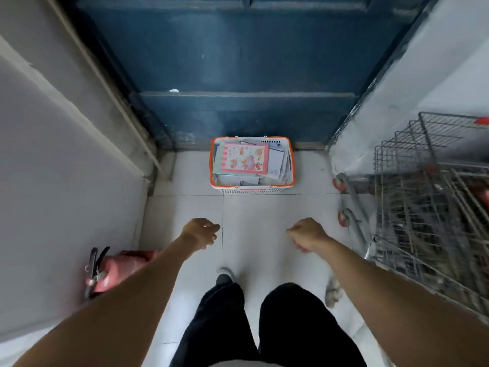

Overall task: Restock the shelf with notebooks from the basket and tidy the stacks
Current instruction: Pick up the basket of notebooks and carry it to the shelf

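A white basket with an orange rim (252,190) stands on the tiled floor in front of a blue door. It is full of notebooks; the top one (244,160) has a pink cover with cartoon pictures. My left hand (201,232) and my right hand (307,233) hang in the air well short of the basket, one on each side. Both hold nothing and their fingers are loosely curled. No shelf is in view.
Nested wire shopping trolleys (428,207) with red wheels fill the right side. A red fire extinguisher (116,268) stands by the grey wall on the left. The blue door (246,62) closes off the far end. My legs and shoes are below.
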{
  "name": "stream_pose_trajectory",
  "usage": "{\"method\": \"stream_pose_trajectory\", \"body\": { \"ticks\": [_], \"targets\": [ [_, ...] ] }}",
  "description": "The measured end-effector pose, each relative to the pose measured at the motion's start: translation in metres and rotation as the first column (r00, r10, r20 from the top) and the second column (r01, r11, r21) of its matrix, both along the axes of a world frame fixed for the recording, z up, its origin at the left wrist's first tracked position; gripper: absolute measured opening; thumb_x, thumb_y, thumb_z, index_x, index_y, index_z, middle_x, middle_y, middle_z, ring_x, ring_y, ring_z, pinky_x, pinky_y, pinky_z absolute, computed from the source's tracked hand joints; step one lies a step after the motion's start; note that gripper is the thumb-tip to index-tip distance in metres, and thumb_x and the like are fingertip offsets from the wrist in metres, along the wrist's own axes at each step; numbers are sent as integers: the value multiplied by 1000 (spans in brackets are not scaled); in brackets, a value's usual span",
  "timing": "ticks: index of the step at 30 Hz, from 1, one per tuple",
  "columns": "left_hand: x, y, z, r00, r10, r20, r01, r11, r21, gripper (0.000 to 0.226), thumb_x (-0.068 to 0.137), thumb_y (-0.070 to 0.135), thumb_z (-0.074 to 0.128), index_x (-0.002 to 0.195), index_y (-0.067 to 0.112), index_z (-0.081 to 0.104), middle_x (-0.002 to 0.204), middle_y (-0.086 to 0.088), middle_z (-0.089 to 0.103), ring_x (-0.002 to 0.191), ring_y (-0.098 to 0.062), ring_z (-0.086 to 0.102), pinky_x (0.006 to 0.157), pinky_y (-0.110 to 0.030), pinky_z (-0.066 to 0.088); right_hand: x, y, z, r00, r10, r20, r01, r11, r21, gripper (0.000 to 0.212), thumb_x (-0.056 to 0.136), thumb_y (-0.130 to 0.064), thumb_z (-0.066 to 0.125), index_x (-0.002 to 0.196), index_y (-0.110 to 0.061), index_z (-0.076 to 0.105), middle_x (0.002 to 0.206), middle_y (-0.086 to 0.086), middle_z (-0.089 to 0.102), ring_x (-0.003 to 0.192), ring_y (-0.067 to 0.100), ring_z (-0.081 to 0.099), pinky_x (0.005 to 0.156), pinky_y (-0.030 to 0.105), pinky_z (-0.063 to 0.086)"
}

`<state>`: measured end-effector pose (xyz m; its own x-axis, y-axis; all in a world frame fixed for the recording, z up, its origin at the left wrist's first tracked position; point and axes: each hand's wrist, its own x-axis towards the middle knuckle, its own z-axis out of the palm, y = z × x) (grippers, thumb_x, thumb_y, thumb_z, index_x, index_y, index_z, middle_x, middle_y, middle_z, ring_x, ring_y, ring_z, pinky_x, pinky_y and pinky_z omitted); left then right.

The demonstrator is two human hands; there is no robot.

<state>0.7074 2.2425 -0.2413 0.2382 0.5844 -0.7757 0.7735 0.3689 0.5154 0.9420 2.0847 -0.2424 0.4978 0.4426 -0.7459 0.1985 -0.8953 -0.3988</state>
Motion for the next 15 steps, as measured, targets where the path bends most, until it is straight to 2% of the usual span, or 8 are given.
{"method": "stream_pose_trajectory", "body": {
  "ticks": [3, 5, 6, 8, 10, 12, 15],
  "targets": [
    [41, 72, -16, 999, 8, -37, -9, 1000, -3, 15, 97, 23, 56, 86, 13, 59, 83, -7, 65, 67, -19, 60, 61, -28, 49, 46, 55, -23, 991, -130, -35, 130, 991, 10, 20, 80, -22, 65, 79, -3, 70, 76, 16, 72, 62, 25, 63, 64, 35, 58],
    [73, 120, -33, 999, 43, -29, -44, 998, -54, 15, 99, 21, 54, 86, 14, 56, 82, -7, 61, 65, -17, 56, 60, -26, 46, 84, 93, -49, 964, -246, -96, 249, 968, 20, 21, 80, -28, 73, 86, -8, 69, 85, 14, 71, 70, 24, 64, 64, 35, 57],
    [92, 145, -45, 997, 70, -24, -72, 995, -63, 12, 99, 20, 54, 89, 12, 57, 79, -8, 59, 64, -18, 54, 57, -25, 43, 106, 114, -68, 950, -294, -107, 299, 954, 28, 26, 77, -31, 77, 92, -11, 68, 89, 13, 70, 72, 23, 64, 63, 33, 58],
    [124, 192, -85, 993, 117, -35, -118, 993, -24, 14, 96, 24, 61, 100, 11, 59, 80, -11, 62, 67, -23, 57, 57, -25, 44, 151, 153, -116, 934, -346, -93, 351, 936, 33, 40, 74, -35, 81, 104, -13, 66, 87, 12, 69, 71, 23, 64, 71, 38, 61],
    [147, 235, -140, 982, 168, -81, -168, 986, 3, 24, 92, 28, 66, 107, 10, 59, 82, -11, 66, 70, -25, 62, 59, -27, 48, 196, 194, -171, 936, -351, -39, 352, 935, 42, 47, 74, -37, 82, 108, -12, 64, 82, 12, 68, 72, 25, 62, 75, 39, 59],
    [161, 273, -202, 959, 236, -156, -241, 970, -12, 35, 88, 33, 70, 109, 7, 59, 82, -10, 66, 73, -25, 65, 61, -30, 51, 235, 231, -225, 945, -327, -23, 327, 945, 8, 61, 72, -43, 83, 119, -10, 61, 96, 14, 68, 80, 25, 60, 72, 34, 50],
    [178, 313, -280, 930, 246, -272, -260, 965, -16, 48, 85, 44, 71, 108, 4, 58, 91, -13, 65, 91, -29, 64, 81, -39, 55, 281, 275, -293, 961, -270, -65, 265, 962, -72, 79, 74, -48, 81, 134, -8, 50, 121, 15, 62, 100, 27, 59, 80, 35, 48]
  ]
}}
